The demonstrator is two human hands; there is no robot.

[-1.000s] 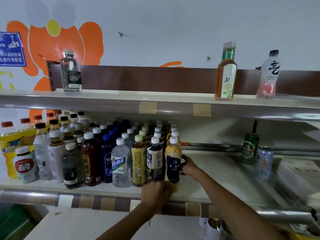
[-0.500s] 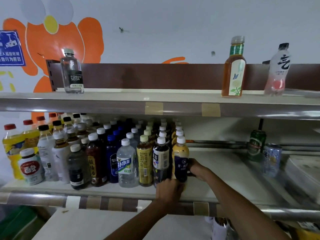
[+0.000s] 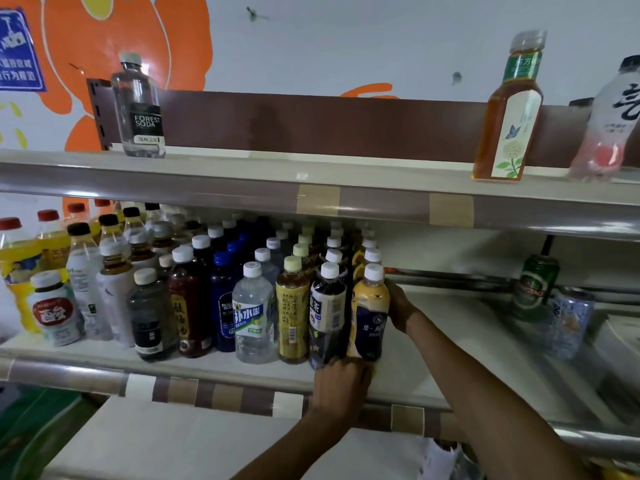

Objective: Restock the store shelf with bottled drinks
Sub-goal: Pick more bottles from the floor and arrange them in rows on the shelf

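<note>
Several rows of bottled drinks fill the left half of the middle shelf [image 3: 467, 344]. The rightmost front bottle is a milk tea bottle [image 3: 369, 317] with a white cap and a yellow and navy label. My right hand [image 3: 398, 306] reaches in from the right and curls round its far side. My left hand [image 3: 341, 382] rests at the shelf's front edge, against the bases of the milk tea bottle and the dark tea bottle [image 3: 327, 313] beside it. Its fingertips are hidden.
A green can [image 3: 535, 289] and a blue can [image 3: 568, 323] stand at the right of the middle shelf. The upper shelf [image 3: 242, 181] holds a clear soda bottle [image 3: 140, 109], an amber tea bottle [image 3: 509, 112] and a pink bottle [image 3: 609, 123]. A white surface [image 3: 173, 441] lies below.
Both hands stay at the milk tea bottle, which stands about as before. The view has drifted, so the shelf contents sit further right in it.
</note>
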